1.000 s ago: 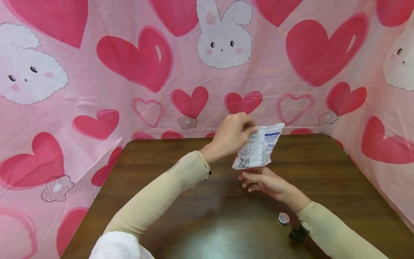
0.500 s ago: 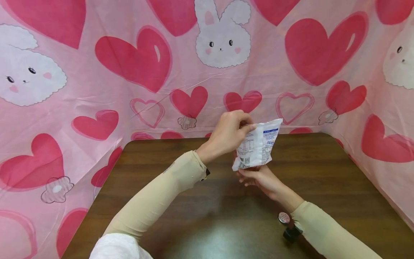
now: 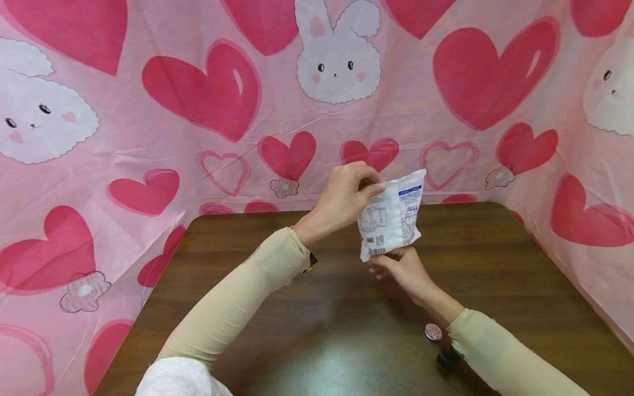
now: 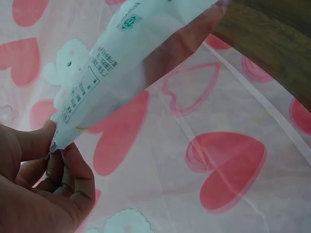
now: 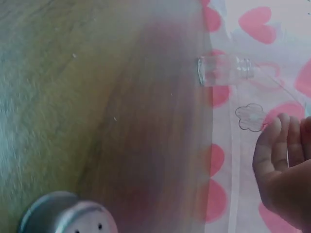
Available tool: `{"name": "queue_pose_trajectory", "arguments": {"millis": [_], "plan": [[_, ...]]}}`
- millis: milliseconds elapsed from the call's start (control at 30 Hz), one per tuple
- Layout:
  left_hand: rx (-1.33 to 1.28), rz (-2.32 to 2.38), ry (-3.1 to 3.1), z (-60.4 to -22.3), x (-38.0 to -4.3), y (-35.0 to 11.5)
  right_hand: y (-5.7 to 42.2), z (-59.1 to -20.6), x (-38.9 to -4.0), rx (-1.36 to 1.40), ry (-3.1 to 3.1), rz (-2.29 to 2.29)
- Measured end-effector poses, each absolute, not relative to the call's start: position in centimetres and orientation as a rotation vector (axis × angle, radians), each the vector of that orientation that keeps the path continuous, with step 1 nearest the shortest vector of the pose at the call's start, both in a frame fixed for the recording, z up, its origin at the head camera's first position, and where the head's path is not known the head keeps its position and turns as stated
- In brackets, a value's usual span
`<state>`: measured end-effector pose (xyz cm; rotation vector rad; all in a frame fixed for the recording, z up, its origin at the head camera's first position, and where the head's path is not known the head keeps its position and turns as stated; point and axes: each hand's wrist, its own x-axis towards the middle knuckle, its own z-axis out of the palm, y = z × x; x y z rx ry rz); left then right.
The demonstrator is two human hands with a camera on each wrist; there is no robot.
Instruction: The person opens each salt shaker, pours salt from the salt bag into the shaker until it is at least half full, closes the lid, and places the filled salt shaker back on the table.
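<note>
The left hand (image 3: 346,195) pinches the white bag (image 3: 393,214) near its top left corner. The right hand (image 3: 408,275) holds the bag's bottom edge, with the thumb in front. The bag is tilted, up in the air over the far part of the desk (image 3: 346,335), a bit right of the middle. Both arms have tan sleeves (image 3: 238,302). The shaker (image 3: 433,332), with holes in its top, is just beside the right sleeve. The right wrist view shows a clear bottle (image 5: 221,71) by an edge of the desk. Behind the desk hangs pink cloth (image 3: 317,118) with hearts (image 3: 470,77) and bunnies (image 3: 338,71).
</note>
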<state>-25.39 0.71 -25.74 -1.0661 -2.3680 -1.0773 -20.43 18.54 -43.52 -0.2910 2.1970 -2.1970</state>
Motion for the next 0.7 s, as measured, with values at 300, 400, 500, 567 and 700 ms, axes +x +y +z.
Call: {"name": "queue_pose_trajectory", "arguments": {"millis": [300, 400, 500, 567, 700], "plan": [[-1.077, -1.063, -2.401, -25.6, -24.7, 0.8, 17.6, -43.8, -19.6, -0.341, 1.917, -2.289], [-1.091, -1.058, -2.405, -25.7, -24.6, 0.9, 17.1, -43.9, -19.4, -0.335, 1.854, -2.315], [-1.105, -1.048, -2.414, -25.7, -24.5, 1.0, 16.9, -43.7, -19.6, -0.305, 1.791, -2.341], [-1.104, -1.047, -2.422, -25.7, -24.4, 1.0, 16.8, -43.6, -19.7, -0.295, 1.753, -2.344], [-1.102, -1.053, -2.423, -25.7, -24.4, 1.0, 16.7, -43.4, -19.8, -0.347, 1.696, -2.32]]}}
